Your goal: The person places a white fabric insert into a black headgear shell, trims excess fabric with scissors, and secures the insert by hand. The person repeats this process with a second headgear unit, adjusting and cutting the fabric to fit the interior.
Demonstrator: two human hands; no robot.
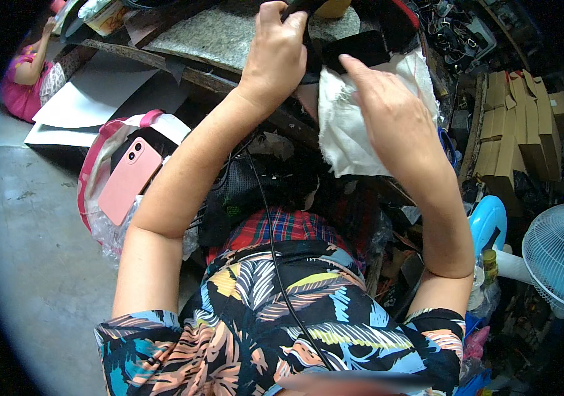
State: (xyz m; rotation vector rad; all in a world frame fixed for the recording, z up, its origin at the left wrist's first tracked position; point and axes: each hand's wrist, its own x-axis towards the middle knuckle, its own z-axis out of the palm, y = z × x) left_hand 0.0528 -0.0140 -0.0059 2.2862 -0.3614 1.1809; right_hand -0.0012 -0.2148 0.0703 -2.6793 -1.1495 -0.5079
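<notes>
At the top middle, my left hand (275, 56) is closed round a black strap-like piece (305, 26) over the work surface. What the strap joins to is cut off by the picture's upper edge. My right hand (394, 115) lies over a white cloth (341, 142) with frayed edges, its index finger stretched out toward a flat black piece (358, 49). The other right fingers are partly hidden, and nothing shows gripped in them. The cloth hangs over the near edge of the speckled grey slab (203, 36).
A pink phone (130, 181) rests on a pink-rimmed bag (87, 198) at left, near white sheets (91, 99). Another person (28, 79) sits at far left. Cardboard boxes (519, 125) and a fan (552, 254) stand at right. A black cable (269, 231) runs down my front.
</notes>
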